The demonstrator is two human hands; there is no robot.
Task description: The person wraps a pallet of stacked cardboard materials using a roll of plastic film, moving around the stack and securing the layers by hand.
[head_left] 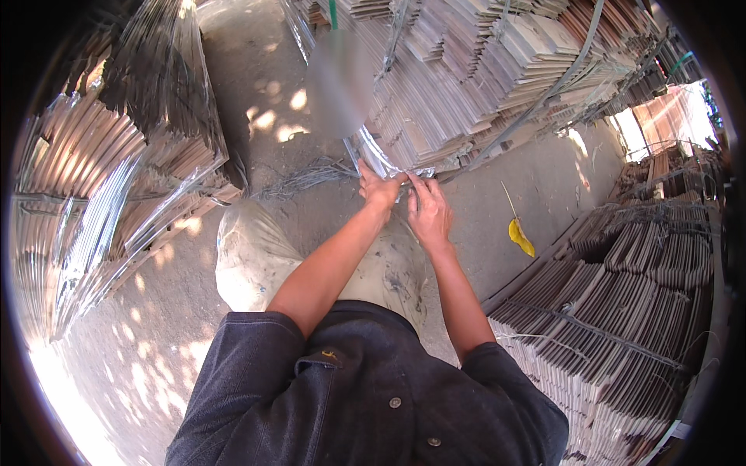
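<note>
Both my arms reach forward to the near corner of a large bundle of stacked thin brown sheets (443,101). A strip of shiny clear plastic film (376,152) runs down the bundle's edge to my fingers. My left hand (377,191) is closed on the film, its thumb toward the right hand. Close beside it, my right hand (430,211) pinches the film's crumpled end, with the fingers bent toward the corner. Part of the film is hidden by the hands.
A strapped, film-wrapped bundle (85,179) stands on the left, and another bundle (606,311) on the right. Loose grey strapping (307,177) lies on the concrete floor (536,175). A yellow leaf (521,238) is to the right. A blurred patch covers part of the far view.
</note>
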